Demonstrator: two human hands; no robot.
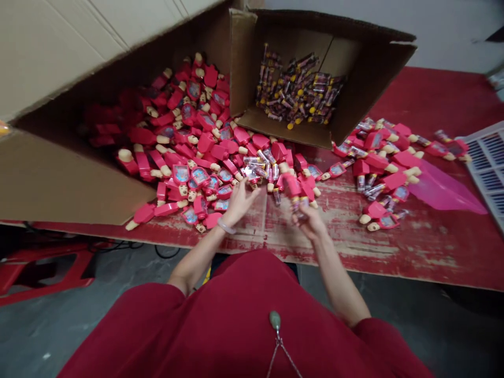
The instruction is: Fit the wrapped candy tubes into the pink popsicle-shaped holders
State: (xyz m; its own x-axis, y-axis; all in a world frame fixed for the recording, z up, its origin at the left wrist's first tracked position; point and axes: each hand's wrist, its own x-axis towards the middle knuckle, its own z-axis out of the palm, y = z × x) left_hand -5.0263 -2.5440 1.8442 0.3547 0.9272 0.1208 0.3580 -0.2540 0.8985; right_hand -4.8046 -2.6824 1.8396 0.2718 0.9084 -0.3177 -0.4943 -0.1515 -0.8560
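Note:
My left hand point(238, 203), with a pale bangle on the wrist, has its thumb and fingers apart beside a cluster of small clear tubes point(258, 169) on the table; whether the fingertips touch them is unclear. Several pink popsicle-shaped toys point(199, 176) with beige stick ends and some clear windows lie around it. My right hand point(311, 223) is closed on the lower end of a pink popsicle-shaped toy point(291, 185), smeared by motion. Small yellow-ended tubes show at the fingers, and I cannot tell how they join the toy.
A large carton point(71, 178) on its side spills pink toys leftward. Behind, a smaller carton point(283, 131) holds many tubes. To the right lie pink toys with tubes point(378, 163), a pink translucent sheet point(444, 191) and a white slotted crate point(488, 168). The red table's point(334, 247) front edge is near me.

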